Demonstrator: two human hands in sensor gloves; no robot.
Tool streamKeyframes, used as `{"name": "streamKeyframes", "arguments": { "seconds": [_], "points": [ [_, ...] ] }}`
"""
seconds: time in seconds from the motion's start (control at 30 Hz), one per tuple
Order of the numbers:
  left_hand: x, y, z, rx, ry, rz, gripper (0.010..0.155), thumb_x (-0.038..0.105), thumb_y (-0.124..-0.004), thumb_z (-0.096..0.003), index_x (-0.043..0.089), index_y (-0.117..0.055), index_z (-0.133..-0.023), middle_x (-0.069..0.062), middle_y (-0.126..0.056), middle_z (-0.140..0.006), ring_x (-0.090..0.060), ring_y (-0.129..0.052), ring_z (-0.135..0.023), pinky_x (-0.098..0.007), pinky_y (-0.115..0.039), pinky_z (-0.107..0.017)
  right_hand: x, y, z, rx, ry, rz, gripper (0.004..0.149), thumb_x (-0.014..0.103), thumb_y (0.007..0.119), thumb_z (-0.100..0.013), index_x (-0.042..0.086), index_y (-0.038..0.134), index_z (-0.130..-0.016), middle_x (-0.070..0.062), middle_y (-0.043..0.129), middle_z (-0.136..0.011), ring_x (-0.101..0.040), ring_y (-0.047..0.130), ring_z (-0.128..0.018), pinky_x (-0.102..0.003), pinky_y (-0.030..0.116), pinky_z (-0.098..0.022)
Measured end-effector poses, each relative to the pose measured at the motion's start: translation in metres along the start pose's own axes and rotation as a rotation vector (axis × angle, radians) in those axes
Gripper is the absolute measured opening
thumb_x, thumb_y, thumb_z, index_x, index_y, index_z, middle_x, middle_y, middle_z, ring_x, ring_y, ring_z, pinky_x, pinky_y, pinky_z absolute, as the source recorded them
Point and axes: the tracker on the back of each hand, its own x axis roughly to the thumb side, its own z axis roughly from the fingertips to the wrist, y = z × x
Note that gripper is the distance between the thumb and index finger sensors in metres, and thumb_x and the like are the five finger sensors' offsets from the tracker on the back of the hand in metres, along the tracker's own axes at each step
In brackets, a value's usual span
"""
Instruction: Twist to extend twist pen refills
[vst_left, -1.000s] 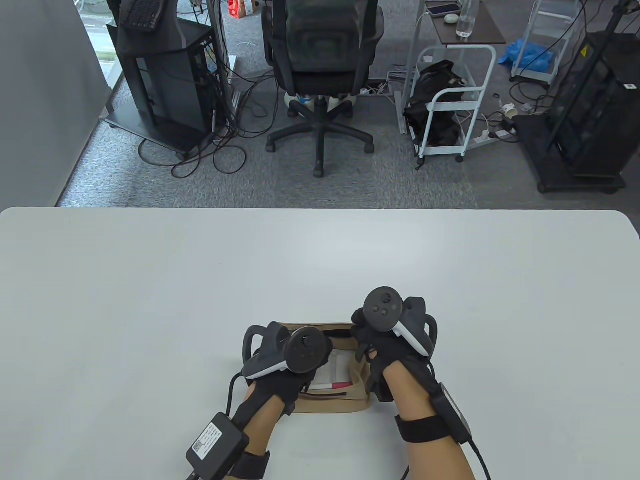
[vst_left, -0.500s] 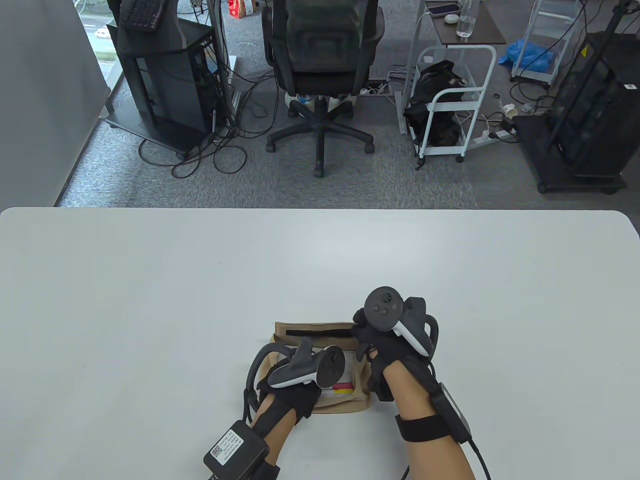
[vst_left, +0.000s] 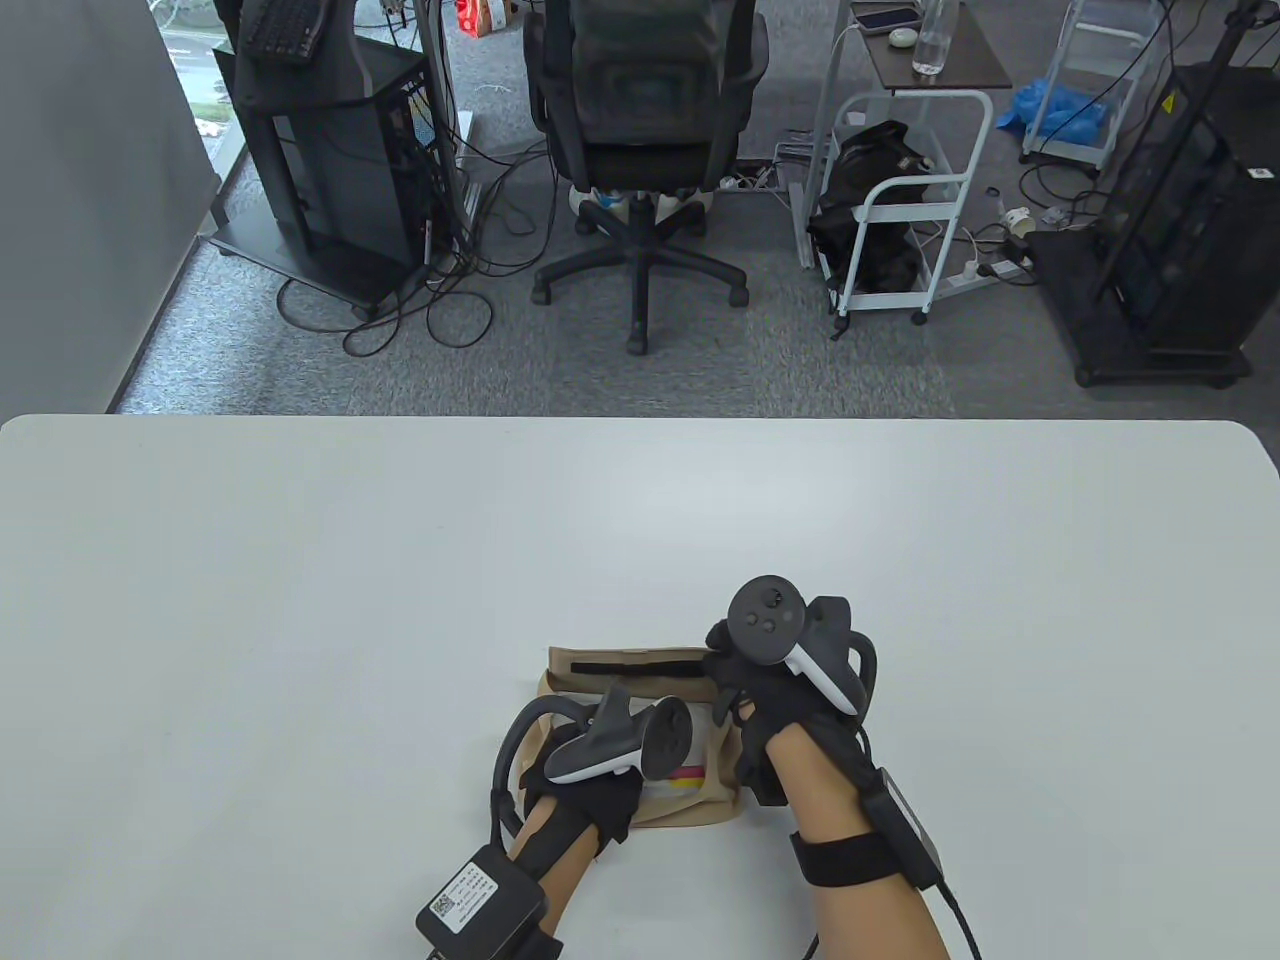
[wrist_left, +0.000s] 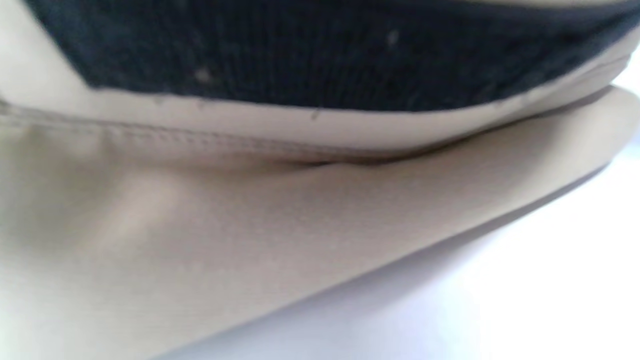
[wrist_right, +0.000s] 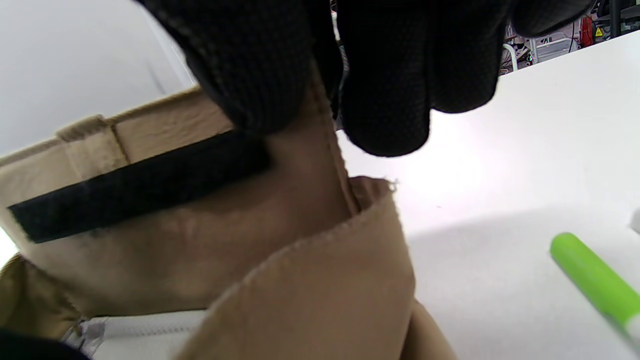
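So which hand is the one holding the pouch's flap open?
The right hand: its fingers pinch the beige pouch's flap beside the black strip. The left hand sits lower, at the pouch's opening.

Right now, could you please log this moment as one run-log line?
right hand: pinches pouch flap open | left hand: in pouch, fingers hidden | green pen: on table | twisting: not begun

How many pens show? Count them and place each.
1 sure: a green pen lies on the table beside the pouch. Red and yellow shapes inside it may be more, partly hidden.
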Motion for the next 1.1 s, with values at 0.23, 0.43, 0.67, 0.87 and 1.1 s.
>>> {"name": "streamKeyframes", "arguments": {
  "seconds": [0.23, 0.43, 0.67, 0.87, 1.1],
  "points": [
    [-0.005, -0.001, -0.002, -0.018, -0.006, 0.061, 0.050, 0.030, -0.094, -0.0370, 0.009, -0.090, -0.082, -0.020, -0.096, -0.080, -0.036, -0.101, -0.068, -0.055, -0.084, -0.054, 0.000, 0.001, 0.000, 0.003, -0.003, -0.005, 0.045, 0.030, 0.092, -0.044, 0.008, 0.092, -0.083, -0.022, 0.098, -0.074, -0.050, 0.082, -0.077, -0.072, 0.059, -0.060],
    [-0.009, -0.003, -0.003, -0.036, -0.018, 0.102, 0.049, 0.030, -0.092, -0.0377, 0.008, -0.089, -0.082, -0.021, -0.094, -0.078, -0.035, -0.099, -0.068, -0.056, -0.081, -0.055, 0.001, 0.002, 0.000, -0.006, -0.009, 0.007, 0.045, 0.029, 0.092, -0.044, 0.008, 0.091, -0.083, -0.022, 0.098, -0.074, -0.050, 0.081, -0.077, -0.072, 0.059, -0.061],
    [-0.030, 0.003, 0.009, 0.078, -0.053, 0.286, 0.049, 0.030, -0.086, -0.0401, 0.009, -0.085, -0.085, -0.018, -0.090, -0.081, -0.034, -0.096, -0.071, -0.055, -0.080, -0.057, 0.001, 0.003, 0.000, -0.004, -0.013, 0.008, 0.044, 0.026, 0.090, -0.044, 0.009, 0.090, -0.084, -0.021, 0.097, -0.075, -0.049, 0.081, -0.078, -0.073, 0.058, -0.061],
    [-0.053, 0.021, 0.029, 0.270, -0.127, 0.658, 0.049, 0.029, -0.085, -0.0416, 0.009, -0.084, -0.087, -0.018, -0.088, -0.083, -0.035, -0.095, -0.072, -0.056, -0.079, -0.057, 0.001, 0.003, -0.001, -0.008, -0.012, -0.001, 0.045, 0.026, 0.090, -0.044, 0.007, 0.090, -0.085, -0.022, 0.097, -0.075, -0.050, 0.081, -0.078, -0.073, 0.058, -0.061],
    [-0.062, 0.035, 0.048, 0.488, -0.215, 1.000, 0.049, 0.030, -0.085, -0.0419, 0.010, -0.083, -0.087, -0.018, -0.088, -0.083, -0.035, -0.095, -0.072, -0.055, -0.080, -0.057, 0.003, -0.022, 0.008, -0.057, -0.024, -0.074, 0.054, 0.028, 0.091, -0.045, 0.002, 0.083, -0.091, -0.026, 0.092, -0.081, -0.052, 0.077, -0.080, -0.073, 0.056, -0.062]
  ]
}}
